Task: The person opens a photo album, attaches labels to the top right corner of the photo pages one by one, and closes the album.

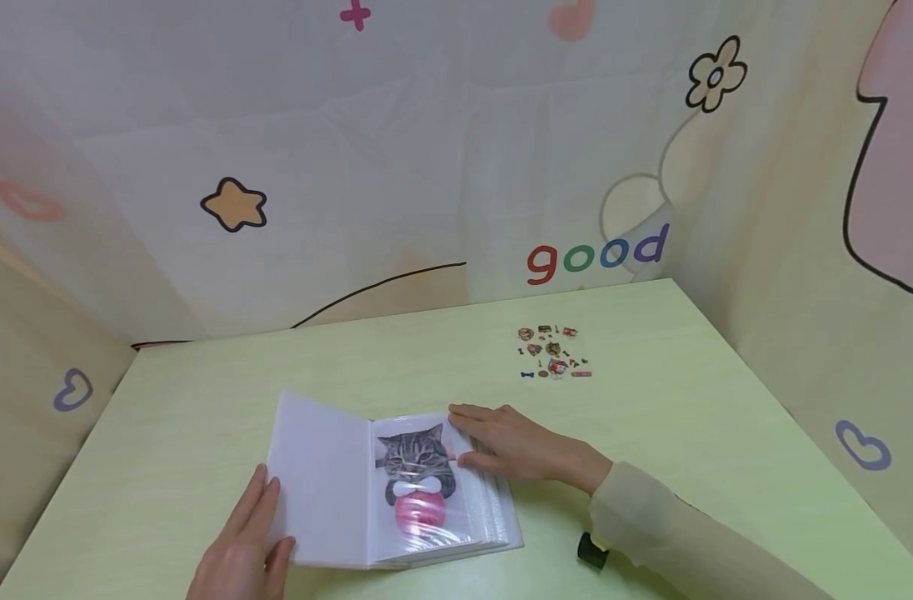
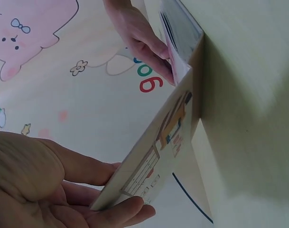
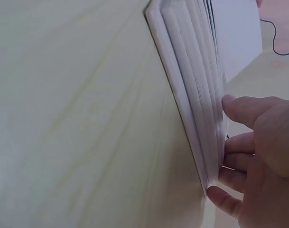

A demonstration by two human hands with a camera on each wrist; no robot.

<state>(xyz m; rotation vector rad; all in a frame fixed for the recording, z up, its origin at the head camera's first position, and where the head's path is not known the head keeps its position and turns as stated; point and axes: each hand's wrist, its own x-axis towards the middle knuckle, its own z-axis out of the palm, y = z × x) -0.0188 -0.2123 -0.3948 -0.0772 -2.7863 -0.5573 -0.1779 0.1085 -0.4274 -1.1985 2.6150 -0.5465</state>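
A photo album lies open on the table, its white inside cover on the left. The first page holds a picture of a tabby cat with a pink ball, under a shiny clear sleeve. My left hand grips the cover's outer edge; in the left wrist view the thumb and fingers lie on either side of the raised, printed cover. My right hand rests on the upper right of the page stack. Its fingertips touch the page edges in the right wrist view.
On the table behind the album lies a clear sticker sheet with small colourful stickers. A small black object sits by the right sleeve. Printed cloth walls stand at the back and sides.
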